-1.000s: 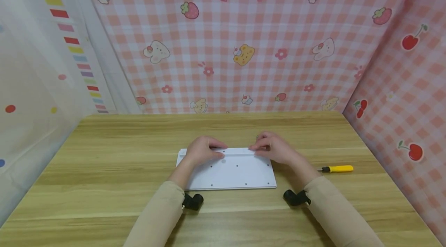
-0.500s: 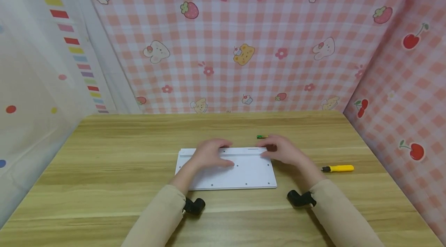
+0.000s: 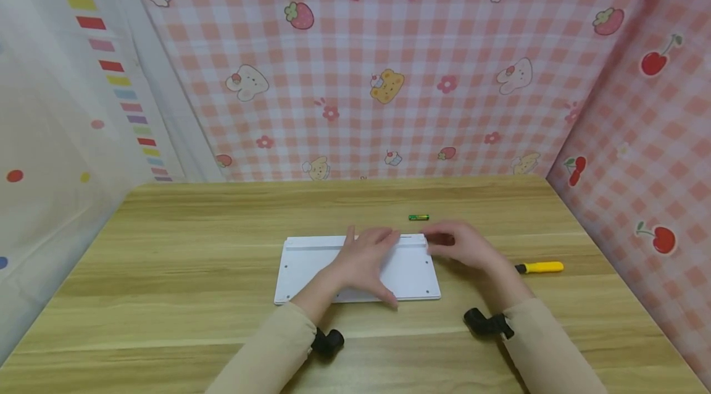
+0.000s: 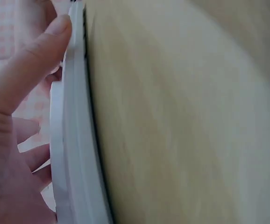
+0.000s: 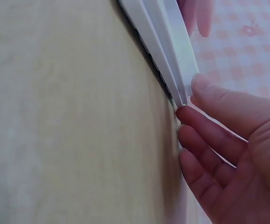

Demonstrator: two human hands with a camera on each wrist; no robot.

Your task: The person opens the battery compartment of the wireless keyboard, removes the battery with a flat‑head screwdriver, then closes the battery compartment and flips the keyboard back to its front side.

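A white keyboard (image 3: pixel 408 273) lies face down on the wooden table, its back dotted with small screw holes and a raised bar along the far edge. My left hand (image 3: pixel 363 261) is spread across its middle, thumb reaching over the near edge and fingers toward the bar. In the left wrist view the thumb (image 4: pixel 37 58) stretches straight along the keyboard's side. My right hand (image 3: pixel 458 244) pinches the far right corner; in the right wrist view its thumb (image 5: pixel 223 102) is at the end of the bar and curled fingertips are at the edge below.
A small green battery (image 3: pixel 419 217) lies behind the keyboard's far right corner. To the right is a screwdriver with a yellow handle (image 3: pixel 544 267), its tip hidden behind the right wrist. Pink checked cloth (image 3: pixel 355 122) hangs behind the table (image 3: pixel 166 246).
My left hand has moved right along the keyboard and spread out. The right hand has slid right, from the bar to the corner, uncovering the green battery.
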